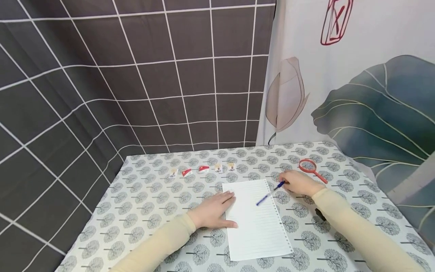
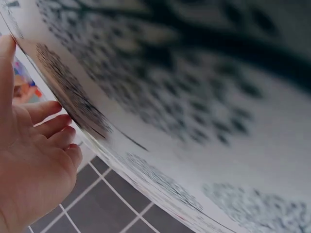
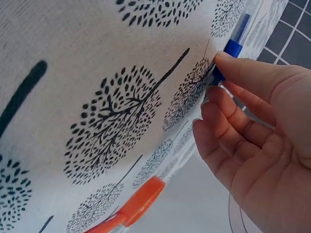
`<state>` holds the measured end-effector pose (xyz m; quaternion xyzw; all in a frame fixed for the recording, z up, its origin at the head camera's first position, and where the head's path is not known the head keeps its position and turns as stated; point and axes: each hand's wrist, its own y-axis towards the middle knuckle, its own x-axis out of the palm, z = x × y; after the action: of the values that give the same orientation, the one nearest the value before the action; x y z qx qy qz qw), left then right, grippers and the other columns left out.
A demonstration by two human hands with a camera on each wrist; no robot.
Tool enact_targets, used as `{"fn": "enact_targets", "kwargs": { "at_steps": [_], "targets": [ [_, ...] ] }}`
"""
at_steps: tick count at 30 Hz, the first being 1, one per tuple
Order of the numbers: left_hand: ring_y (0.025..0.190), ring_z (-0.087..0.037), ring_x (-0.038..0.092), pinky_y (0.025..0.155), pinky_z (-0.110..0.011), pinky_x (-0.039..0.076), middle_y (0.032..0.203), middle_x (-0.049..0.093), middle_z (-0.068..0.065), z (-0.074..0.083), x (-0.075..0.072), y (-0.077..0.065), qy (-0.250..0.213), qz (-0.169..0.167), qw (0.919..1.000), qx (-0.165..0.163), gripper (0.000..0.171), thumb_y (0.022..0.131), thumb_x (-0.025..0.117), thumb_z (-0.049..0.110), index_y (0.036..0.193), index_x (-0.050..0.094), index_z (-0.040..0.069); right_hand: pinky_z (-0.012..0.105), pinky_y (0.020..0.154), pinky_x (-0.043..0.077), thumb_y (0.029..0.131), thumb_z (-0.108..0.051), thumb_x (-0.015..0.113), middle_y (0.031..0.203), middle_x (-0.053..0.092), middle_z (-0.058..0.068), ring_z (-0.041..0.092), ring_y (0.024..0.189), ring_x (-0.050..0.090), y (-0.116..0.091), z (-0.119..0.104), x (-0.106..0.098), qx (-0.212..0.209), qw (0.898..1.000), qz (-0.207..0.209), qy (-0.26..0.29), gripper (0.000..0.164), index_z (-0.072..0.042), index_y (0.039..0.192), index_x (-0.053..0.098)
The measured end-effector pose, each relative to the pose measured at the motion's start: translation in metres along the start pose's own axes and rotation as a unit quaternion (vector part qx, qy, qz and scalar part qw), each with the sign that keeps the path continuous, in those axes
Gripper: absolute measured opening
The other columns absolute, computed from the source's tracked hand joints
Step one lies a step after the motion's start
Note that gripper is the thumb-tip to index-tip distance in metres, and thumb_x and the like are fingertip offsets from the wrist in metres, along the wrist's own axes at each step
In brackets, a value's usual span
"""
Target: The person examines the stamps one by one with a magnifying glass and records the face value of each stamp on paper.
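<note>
Under left hand [image 1: 214,210], paper [image 1: 256,232], in right hand [image 1: 300,182], blue pen [image 1: 270,193]

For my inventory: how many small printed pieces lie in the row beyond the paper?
5, from left to right: first pale piece, first red-and-white piece, second red-and-white piece, second pale piece, third pale piece. None appears hidden.

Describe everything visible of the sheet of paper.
The sheet of paper is white, thin-looking and faintly ruled, with a row of punched holes along its right edge. It lies flat, slightly turned, on the tree-print cloth. The left hand rests on its left side; a pen overlaps its right edge in view, contact unclear.
</note>
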<state>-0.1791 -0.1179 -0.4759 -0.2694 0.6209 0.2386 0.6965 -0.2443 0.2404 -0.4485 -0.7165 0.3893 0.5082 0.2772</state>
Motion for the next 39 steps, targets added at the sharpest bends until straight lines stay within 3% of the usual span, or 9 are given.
{"fn": "enact_targets", "kwargs": {
  "at_steps": [10,16,18,29,33,39],
  "targets": [
    [0.150,-0.027,0.029,0.122,-0.039,0.025,0.163,0.030,-0.013,0.005,-0.002,0.002,0.003,0.001,1.0000,-0.004,0.099,0.090,0.048,0.077,0.156,0.035,0.003,0.026,0.058,0.046,0.092,-0.008,0.071,0.075,0.058,-0.006,0.008,0.064,0.050,-0.001,0.004,-0.001,-0.005,1.000,0.013,-0.025,0.014,-0.012,0.082,0.063],
    [0.150,-0.026,0.028,0.122,-0.038,0.024,0.164,0.028,-0.013,0.006,-0.003,0.004,-0.010,-0.008,0.9995,-0.028,0.098,0.091,0.049,0.075,0.156,0.034,0.003,0.024,0.053,0.044,0.097,-0.011,0.066,0.071,0.057,-0.006,0.008,0.059,0.048,-0.003,0.004,-0.001,0.016,0.999,0.015,0.030,0.006,-0.005,0.093,0.065],
    [0.150,-0.026,0.029,0.122,-0.038,0.025,0.163,0.028,-0.013,0.006,-0.003,0.004,-0.015,-0.008,0.9992,-0.036,0.098,0.091,0.049,0.075,0.156,0.034,0.002,0.025,0.053,0.043,0.099,-0.013,0.064,0.071,0.057,-0.004,0.009,0.059,0.047,-0.002,0.001,-0.003,0.029,0.998,0.021,0.056,0.011,-0.002,0.100,0.065],
    [0.147,-0.030,0.034,0.120,-0.039,0.030,0.161,0.033,-0.016,-0.004,0.001,0.009,-0.035,0.010,0.9969,-0.069,0.092,0.095,0.050,0.069,0.154,0.036,0.000,0.024,0.056,0.043,0.099,-0.015,0.065,0.078,0.059,0.000,0.011,0.061,0.047,0.018,-0.018,-0.003,0.033,0.982,0.127,0.135,0.013,-0.002,0.101,0.063],
    [0.145,-0.032,0.037,0.119,-0.041,0.033,0.160,0.034,-0.017,-0.005,-0.003,0.009,-0.044,0.015,0.9956,-0.081,0.090,0.095,0.053,0.066,0.153,0.038,-0.001,0.024,0.055,0.045,0.099,-0.016,0.064,0.080,0.061,0.002,0.013,0.064,0.050,0.033,-0.026,0.001,0.042,0.974,0.154,0.160,0.014,-0.002,0.100,0.061],
    [0.145,-0.033,0.037,0.119,-0.041,0.032,0.161,0.033,-0.018,-0.009,-0.004,0.014,-0.043,0.015,0.9934,-0.105,0.090,0.095,0.054,0.065,0.153,0.037,-0.002,0.029,0.064,0.050,0.094,-0.016,0.065,0.085,0.063,0.006,0.018,0.071,0.056,0.050,-0.039,0.008,0.079,0.960,0.178,0.203,0.014,-0.004,0.098,0.060]
  ]
}}
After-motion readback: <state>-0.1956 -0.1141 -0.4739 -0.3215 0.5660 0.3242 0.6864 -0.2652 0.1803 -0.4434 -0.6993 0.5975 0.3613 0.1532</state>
